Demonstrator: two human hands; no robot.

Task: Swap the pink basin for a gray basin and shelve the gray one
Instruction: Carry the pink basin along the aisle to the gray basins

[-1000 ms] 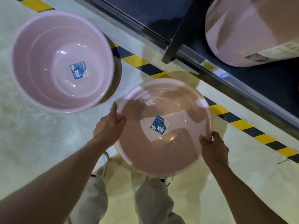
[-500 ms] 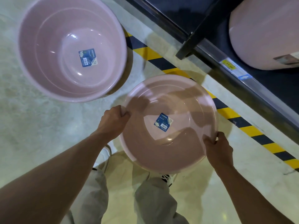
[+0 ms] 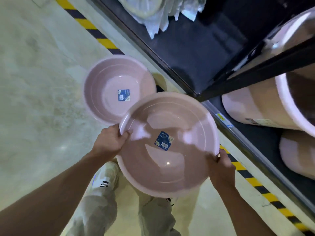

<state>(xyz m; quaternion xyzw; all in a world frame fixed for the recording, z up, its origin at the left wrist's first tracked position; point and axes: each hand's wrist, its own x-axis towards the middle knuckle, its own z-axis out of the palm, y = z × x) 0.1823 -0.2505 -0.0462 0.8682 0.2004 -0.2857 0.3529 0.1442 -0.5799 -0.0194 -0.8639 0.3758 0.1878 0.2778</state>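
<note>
I hold a pink basin [image 3: 170, 164] with a blue label inside, raised above my legs. My left hand [image 3: 109, 143] grips its left rim with the thumb over the edge. My right hand [image 3: 221, 169] grips the right rim. A second pink basin [image 3: 105, 92], also labelled, sits on the floor behind it, partly covered by the held one. No gray basin is in view.
A dark shelf [image 3: 196, 53] runs along the right, edged by yellow-black floor tape [image 3: 95, 31]. Plastic-wrapped goods [image 3: 158, 12] lie on the shelf at the top. More pink basins [image 3: 255, 103] are stacked on their sides at the right. My shoes and trousers are below.
The held basin has come up higher and now overlaps the floor basin. The view has swung up, showing more of the shelf and its stacked basins.
</note>
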